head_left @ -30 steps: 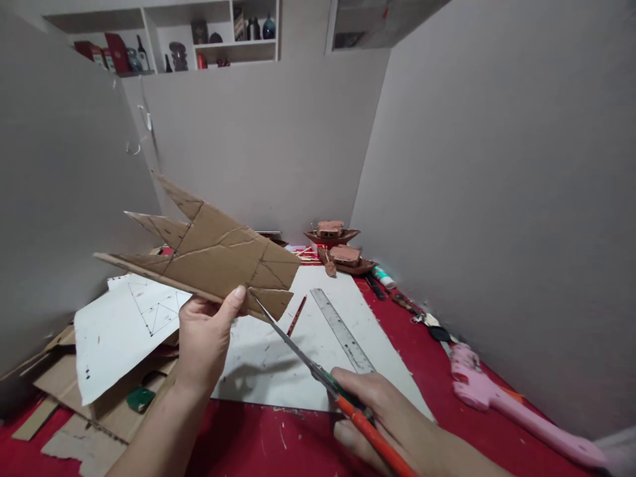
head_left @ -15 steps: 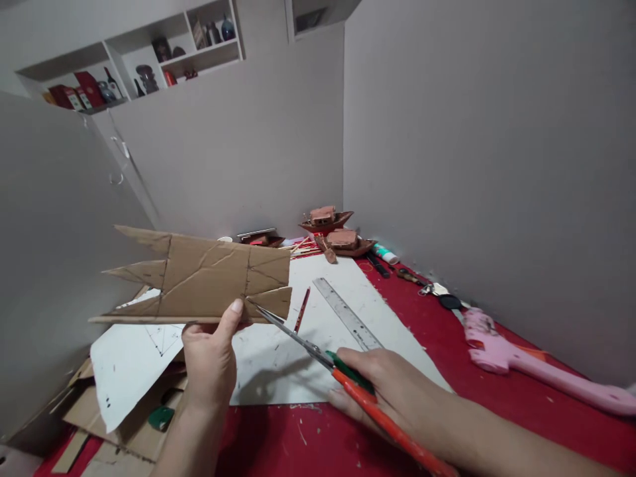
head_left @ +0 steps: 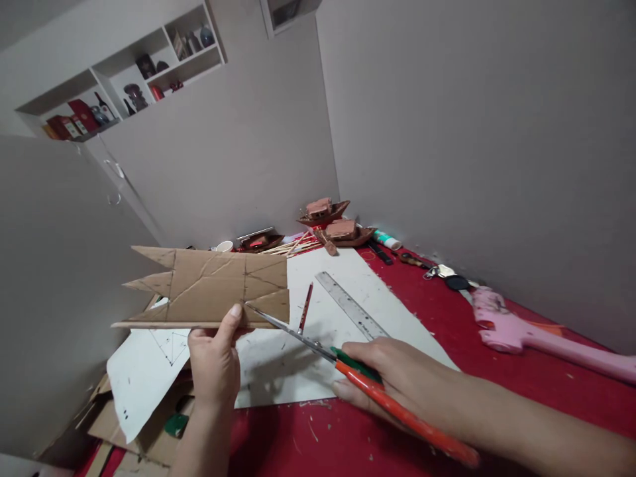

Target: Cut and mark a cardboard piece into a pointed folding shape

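A brown cardboard piece [head_left: 206, 288], with drawn lines and pointed cut tips on its left side, is pinched at its lower edge by my left hand [head_left: 216, 364]. My right hand [head_left: 392, 374] grips scissors [head_left: 348, 371] with orange and green handles. Their blade tips meet the cardboard at its lower right, just right of my left thumb, along a slit near a drawn line. Beneath lies a white sheet [head_left: 278, 384], bearing a dark red pencil [head_left: 307, 306] and a metal ruler [head_left: 350, 305].
Model boats [head_left: 342, 232] and thin sticks [head_left: 293, 245] stand at the back of the red table [head_left: 308, 444]. A pink tool [head_left: 517, 331] lies at the right, beside a black disc [head_left: 457, 283]. Cardboard scraps [head_left: 119, 424] and a drawn-on sheet [head_left: 144, 371] lie at the left.
The view has shifted and tilted. The cardboard is turned slightly, its pointed side appearing further right. Both hands keep their hold, and the scissor blades look closer together at the cardboard.
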`<state>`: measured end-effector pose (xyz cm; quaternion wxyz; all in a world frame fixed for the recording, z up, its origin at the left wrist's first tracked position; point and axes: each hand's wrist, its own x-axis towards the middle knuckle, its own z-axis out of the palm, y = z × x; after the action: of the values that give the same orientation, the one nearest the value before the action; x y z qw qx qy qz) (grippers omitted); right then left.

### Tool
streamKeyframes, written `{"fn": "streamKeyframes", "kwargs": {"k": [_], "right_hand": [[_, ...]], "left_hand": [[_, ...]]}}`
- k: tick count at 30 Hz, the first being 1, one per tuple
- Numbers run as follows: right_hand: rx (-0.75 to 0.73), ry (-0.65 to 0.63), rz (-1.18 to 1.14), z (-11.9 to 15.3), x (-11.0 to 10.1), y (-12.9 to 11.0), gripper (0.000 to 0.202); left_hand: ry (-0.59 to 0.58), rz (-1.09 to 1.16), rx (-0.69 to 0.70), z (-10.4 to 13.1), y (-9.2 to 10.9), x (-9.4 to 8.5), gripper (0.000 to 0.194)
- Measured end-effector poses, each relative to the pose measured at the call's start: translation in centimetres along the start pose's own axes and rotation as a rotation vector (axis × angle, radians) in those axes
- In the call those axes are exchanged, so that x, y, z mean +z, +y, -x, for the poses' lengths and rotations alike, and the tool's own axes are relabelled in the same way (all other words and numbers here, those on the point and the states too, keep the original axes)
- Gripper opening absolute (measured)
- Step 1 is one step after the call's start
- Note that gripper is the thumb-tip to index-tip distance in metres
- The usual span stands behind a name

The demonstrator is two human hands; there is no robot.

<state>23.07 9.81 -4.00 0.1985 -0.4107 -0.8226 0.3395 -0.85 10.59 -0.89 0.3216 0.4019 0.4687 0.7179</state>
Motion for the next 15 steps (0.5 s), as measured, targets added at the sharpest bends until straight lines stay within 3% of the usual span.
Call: {"fn": "streamKeyframes", "kwargs": {"k": [3, 5, 8, 10, 12, 15], "right_hand": [[0.005, 0.031, 0.036, 0.0, 0.0, 0.0, 0.036], [0.016, 0.03, 0.033, -0.1, 0.1, 0.1, 0.038], [0.054, -0.011, 0.005, -0.4, 0.0, 0.4, 0.045], [0.046, -0.033, -0.013, -0.5, 0.0, 0.5, 0.048], [0.018, -0.041, -0.035, -0.6, -0.1, 0.6, 0.047], [-0.03, -0.049, -0.073, -0.5, -0.2, 0.5, 0.041]], "left_hand": [[-0.01, -0.006, -0.01, -0.1, 0.0, 0.0, 0.021], [0.014, -0.125, 0.036, 0.4, 0.2, 0.1, 0.02], [0.078, -0.356, 0.255, 1.8, 0.6, 0.4, 0.021], [0.089, -0.381, 0.342, 2.6, 0.7, 0.5, 0.026], [0.056, -0.369, 0.294, 2.7, 0.8, 0.5, 0.022], [-0.024, -0.192, 0.108, 1.8, 0.8, 0.3, 0.017]]}}
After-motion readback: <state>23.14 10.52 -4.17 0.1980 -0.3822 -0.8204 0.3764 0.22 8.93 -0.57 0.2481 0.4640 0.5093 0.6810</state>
